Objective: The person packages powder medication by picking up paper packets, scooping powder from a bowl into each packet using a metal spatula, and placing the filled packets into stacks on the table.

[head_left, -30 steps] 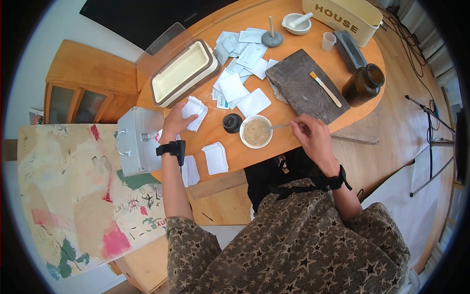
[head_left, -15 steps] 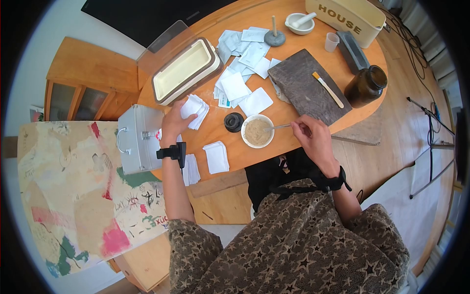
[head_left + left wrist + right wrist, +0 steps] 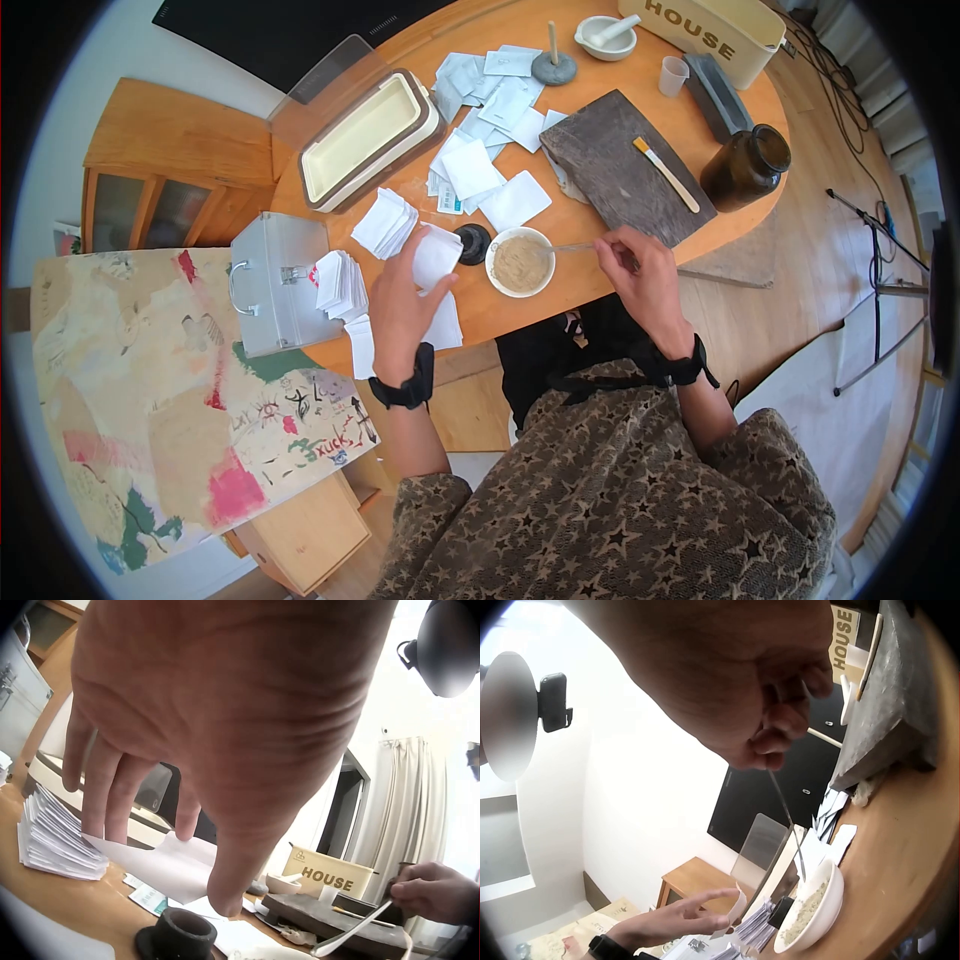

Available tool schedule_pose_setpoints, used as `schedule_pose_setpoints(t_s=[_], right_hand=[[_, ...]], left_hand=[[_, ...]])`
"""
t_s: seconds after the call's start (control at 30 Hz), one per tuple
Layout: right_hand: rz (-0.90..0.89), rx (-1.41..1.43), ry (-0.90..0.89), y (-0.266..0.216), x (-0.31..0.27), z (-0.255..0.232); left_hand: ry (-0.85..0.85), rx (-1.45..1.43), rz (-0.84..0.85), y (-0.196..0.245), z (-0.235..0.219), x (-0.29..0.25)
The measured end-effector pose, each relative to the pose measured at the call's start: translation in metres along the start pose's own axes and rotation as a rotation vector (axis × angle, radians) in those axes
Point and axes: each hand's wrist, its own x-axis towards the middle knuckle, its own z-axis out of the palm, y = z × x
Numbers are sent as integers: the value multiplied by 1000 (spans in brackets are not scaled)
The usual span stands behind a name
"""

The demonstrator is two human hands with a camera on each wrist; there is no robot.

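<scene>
My left hand [image 3: 402, 300] holds a white paper packet [image 3: 440, 255] between thumb and fingers, left of the bowl. In the left wrist view the packet [image 3: 169, 866] spans from fingers to thumb. My right hand [image 3: 640, 280] pinches the handle of a slim metal spoon [image 3: 575, 246]. The spoon's tip reaches the rim of a white bowl [image 3: 834, 900] of beige powder [image 3: 522, 265]. Between packet and bowl stands a small black hollow holder [image 3: 472, 246]. Stacks of white packets [image 3: 385, 222] lie around the left hand, one [image 3: 341, 285] against the silver case [image 3: 285, 285].
Loose pale packets [image 3: 505, 100] spread behind the bowl. A dark stone slab [image 3: 610, 150] carries a brush [image 3: 668, 175], with a brown jar [image 3: 745, 170] beyond. A cream appliance [image 3: 320, 185], mortar [image 3: 610, 45] and plastic cup [image 3: 673, 76] stand farther back.
My left hand has left the stack at the left and come right and nearer to me, now with a packet in it. The right hand and spoon have barely moved.
</scene>
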Motion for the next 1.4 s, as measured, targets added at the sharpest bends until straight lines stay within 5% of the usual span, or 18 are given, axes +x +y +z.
schedule_pose_setpoints(t_s=[1.4], right_hand=[[10, 106, -35, -18, 8, 4]], left_hand=[[-82, 0, 43, 60, 25, -31]])
